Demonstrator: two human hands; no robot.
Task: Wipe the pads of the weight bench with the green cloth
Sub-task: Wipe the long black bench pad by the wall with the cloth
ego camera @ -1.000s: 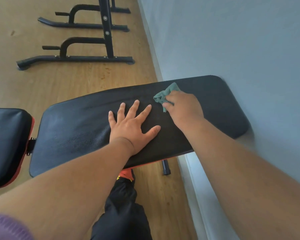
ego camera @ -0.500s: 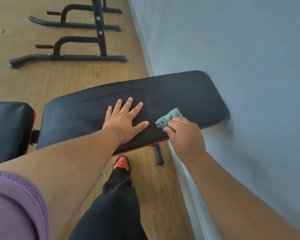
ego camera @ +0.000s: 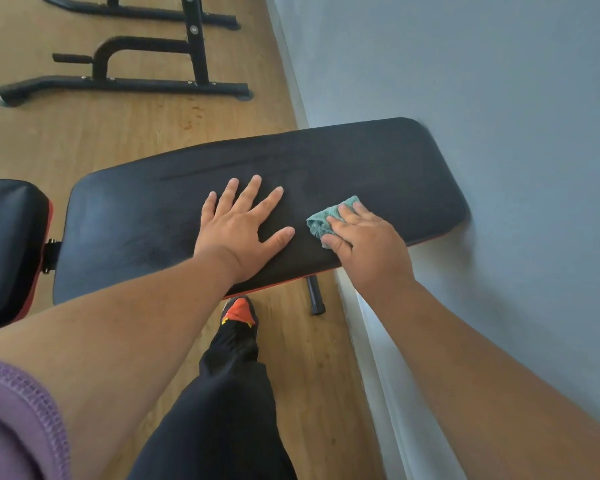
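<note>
Wiping step under way: right hand (ego camera: 368, 242) presses green cloth (ego camera: 326, 220) on long pad (ego camera: 378, 161), centre frame. Left hand (ego camera: 245, 225) flat, fingers spread, holding nothing. Next: sweep unwiped areas, then seat pad (ego camera: 7, 244), left edge.

Soft even daylight, faint shadows, sharp centre, wide-angle bending at edges
</note>
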